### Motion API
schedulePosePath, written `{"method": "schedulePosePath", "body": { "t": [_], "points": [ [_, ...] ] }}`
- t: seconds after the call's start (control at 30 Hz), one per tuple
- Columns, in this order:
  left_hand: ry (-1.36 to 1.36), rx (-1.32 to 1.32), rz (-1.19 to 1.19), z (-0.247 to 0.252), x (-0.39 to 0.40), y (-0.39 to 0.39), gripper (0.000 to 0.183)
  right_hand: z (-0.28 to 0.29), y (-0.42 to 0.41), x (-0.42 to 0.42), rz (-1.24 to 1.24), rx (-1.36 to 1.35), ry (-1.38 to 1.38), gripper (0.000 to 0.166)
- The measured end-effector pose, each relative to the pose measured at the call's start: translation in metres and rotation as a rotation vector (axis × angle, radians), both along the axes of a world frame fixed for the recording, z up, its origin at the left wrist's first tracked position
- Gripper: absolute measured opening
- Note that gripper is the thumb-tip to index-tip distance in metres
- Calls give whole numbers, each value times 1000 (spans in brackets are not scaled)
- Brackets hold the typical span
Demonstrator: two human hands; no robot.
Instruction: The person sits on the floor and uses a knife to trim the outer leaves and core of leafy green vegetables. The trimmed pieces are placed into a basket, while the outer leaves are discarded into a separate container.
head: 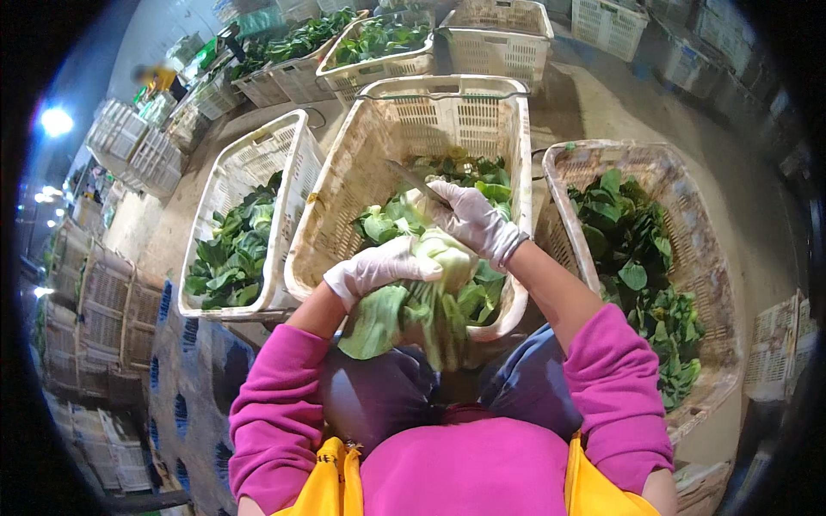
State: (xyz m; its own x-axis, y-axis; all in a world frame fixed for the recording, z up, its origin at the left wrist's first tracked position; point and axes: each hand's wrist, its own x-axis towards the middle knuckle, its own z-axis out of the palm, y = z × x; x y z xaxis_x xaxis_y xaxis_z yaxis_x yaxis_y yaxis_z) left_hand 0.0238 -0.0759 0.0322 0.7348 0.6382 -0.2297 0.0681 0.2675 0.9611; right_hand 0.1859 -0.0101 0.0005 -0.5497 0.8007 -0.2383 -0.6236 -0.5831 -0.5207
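Note:
Over the middle crate, my left hand (pixel 387 266), in a white glove, grips a head of leafy greens that looks like bok choy (pixel 450 256). Its pale stem end points up and away from me, and its leaves hang over the crate's near rim towards my knees. A knife (pixel 416 179) is held in my gloved right hand (pixel 474 219), just above the stem end, its blade pointing to the far left. Whether the blade touches the stem cannot be seen. Below both hands, more greens (pixel 381 222) lie in the white plastic crate (pixel 358 155), which has dirty walls.
A smaller crate (pixel 297 155) of greens stands close on the left; a larger one (pixel 703 258) holds leaves on the right. Beyond are a crate of greens (pixel 381 71) and another crate (pixel 500 48). A blue pallet (pixel 200 387) lies at left. A person (pixel 161 80) is far off.

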Motion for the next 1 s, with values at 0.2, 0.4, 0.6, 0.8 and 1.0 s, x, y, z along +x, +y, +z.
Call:
{"method": "schedulePosePath", "body": {
  "t": [0.2,0.4,0.6,0.8,1.0],
  "points": [
    [-22,303,233,17,4,4,75,6,2,39,-298,956,-750,35],
    [-158,235,470,9,-11,3,100,55,-28,58,104,790,-464,64],
    [-157,235,556,35,-1,-12,81,29,-24,43,-82,1052,-594,45],
    [112,433,596,20,11,-12,73,31,-28,37,-213,1263,-615,41],
    [68,377,610,17,15,-11,81,28,-21,46,-263,1254,-810,20]
  ]
}}
